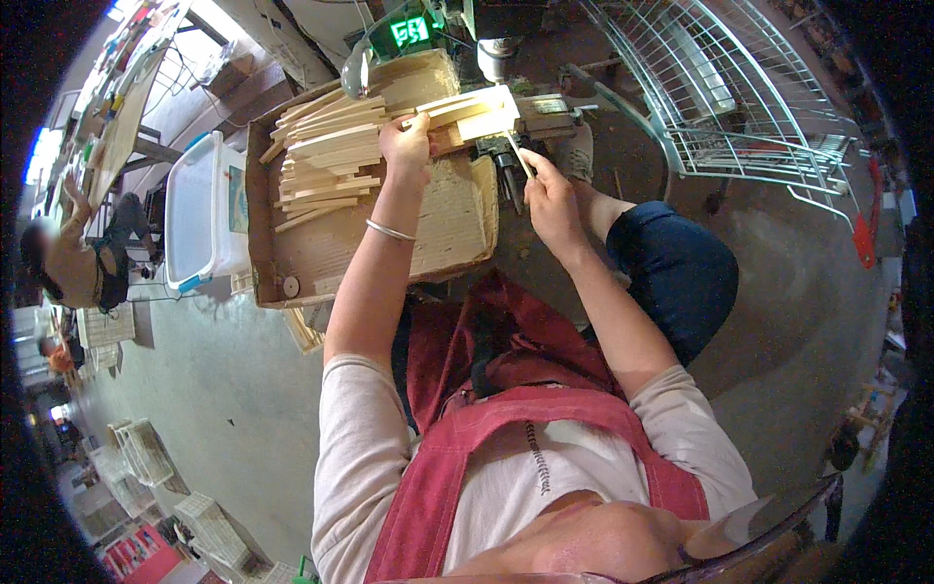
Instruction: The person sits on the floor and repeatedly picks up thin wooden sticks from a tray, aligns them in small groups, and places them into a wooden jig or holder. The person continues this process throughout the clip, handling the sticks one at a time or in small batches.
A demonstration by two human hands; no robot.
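My left hand is closed on a pale wooden strip at the far right of a cardboard box. The strip's right end lies by a bright, flat wooden piece at a machine's metal vise; whether they are joined I cannot tell. My right hand pinches a thin wooden stick, whose tip points up to the corner of the bright piece. Many loose wooden strips lie stacked in the box, left of my left hand.
Behind the box stand a lamp and a green lit display. A white plastic tub is at the left, a wire cart at the right. Another person works at the far left by a long table.
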